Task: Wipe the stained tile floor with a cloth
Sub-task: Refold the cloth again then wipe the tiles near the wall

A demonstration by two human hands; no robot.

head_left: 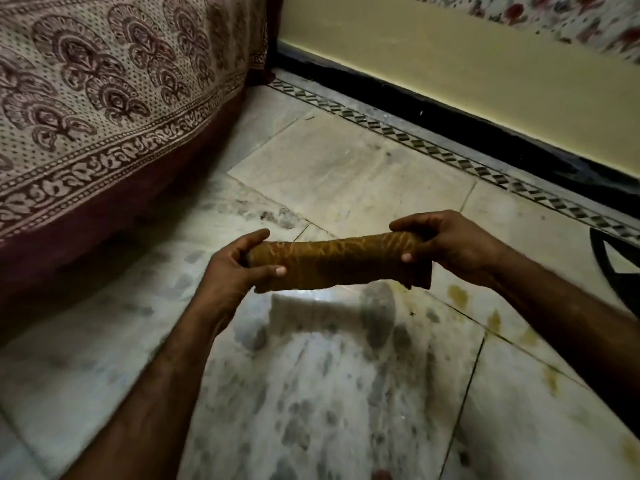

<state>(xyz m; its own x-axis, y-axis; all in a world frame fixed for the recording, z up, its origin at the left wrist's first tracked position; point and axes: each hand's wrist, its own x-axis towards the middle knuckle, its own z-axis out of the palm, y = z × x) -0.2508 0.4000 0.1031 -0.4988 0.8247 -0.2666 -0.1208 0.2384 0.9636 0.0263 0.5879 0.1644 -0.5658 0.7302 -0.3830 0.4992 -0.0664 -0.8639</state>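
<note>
2 hands hold a brown-orange cloth (339,265) between them, stretched sideways above the tile floor (346,178). The left hand (239,268) curls round the cloth's left end, thumb on the near side and fingers over the far side. The right hand (450,247) pinches the right end the same way, where a folded corner hangs down. The cloth looks rolled or folded into a long band and is clear of the floor, with its shadow on the pale tile just below. Yellowish stains (459,296) mark the floor near the right forearm, and grey smudges are spread over the tiles nearer the camera. A patterned bedspread (104,98) hangs down at the left. A patterned border strip (433,150) and black skirting (450,123) run along the foot of the cream wall (450,64).
</note>
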